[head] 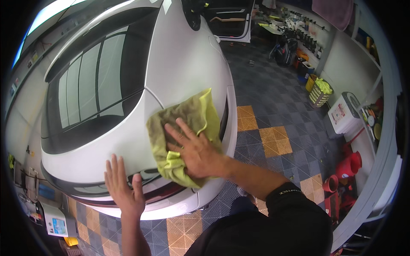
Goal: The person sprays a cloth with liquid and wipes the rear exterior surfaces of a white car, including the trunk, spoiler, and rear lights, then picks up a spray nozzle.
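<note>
A white car fills the middle and left of the view, its rear end nearest me. My right hand lies flat, fingers spread, on a yellow-green microfibre cloth with greyish soiled areas. The cloth is spread over the rear corner of the body and hangs over part of the tail light. To the left, my left hand rests with straight fingers against the white tailgate panel, by the dark light strip; it holds nothing. The dark rear window lies beyond it, with bright reflections.
An open car door stands at the top. Along the right wall are a basket of cloths, a white-and-grey bin-like container and red buckets. Bottles line the far wall; a white machine stands lower left.
</note>
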Motion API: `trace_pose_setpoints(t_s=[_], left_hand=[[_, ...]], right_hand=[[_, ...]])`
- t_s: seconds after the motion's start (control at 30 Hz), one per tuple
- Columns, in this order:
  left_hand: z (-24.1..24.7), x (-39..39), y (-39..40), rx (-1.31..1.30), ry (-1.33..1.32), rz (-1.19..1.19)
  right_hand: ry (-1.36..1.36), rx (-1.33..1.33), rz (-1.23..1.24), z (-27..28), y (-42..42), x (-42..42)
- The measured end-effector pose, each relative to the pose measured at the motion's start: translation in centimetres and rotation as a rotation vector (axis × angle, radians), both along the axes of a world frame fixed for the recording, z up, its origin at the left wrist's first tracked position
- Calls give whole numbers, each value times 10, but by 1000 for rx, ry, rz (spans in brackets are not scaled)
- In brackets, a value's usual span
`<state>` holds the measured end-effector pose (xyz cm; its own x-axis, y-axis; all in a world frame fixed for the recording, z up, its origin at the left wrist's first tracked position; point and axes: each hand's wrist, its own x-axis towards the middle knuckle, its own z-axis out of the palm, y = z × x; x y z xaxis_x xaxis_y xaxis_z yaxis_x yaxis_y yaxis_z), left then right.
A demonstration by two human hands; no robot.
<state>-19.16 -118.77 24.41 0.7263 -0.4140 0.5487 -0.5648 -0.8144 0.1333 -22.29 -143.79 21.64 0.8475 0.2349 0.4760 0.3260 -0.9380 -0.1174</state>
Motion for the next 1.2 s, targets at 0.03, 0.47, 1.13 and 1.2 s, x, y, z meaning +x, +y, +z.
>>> trace_pose_setpoints(t_s=[0.03,0.47,1.13,1.2], left_hand=[[-1,2,-5,-31,-45,62],[-5,5,-17,-341,85,538],[-8,-8,-35,-206,60,721],[-6,-17,-39,-169,41,760]], right_hand=[[15,97,112,6,-9,8],[-10,-146,-204,5,-202,240],[-95,50,769,55,-108,215],[-73,228,608,70,-130,294]])
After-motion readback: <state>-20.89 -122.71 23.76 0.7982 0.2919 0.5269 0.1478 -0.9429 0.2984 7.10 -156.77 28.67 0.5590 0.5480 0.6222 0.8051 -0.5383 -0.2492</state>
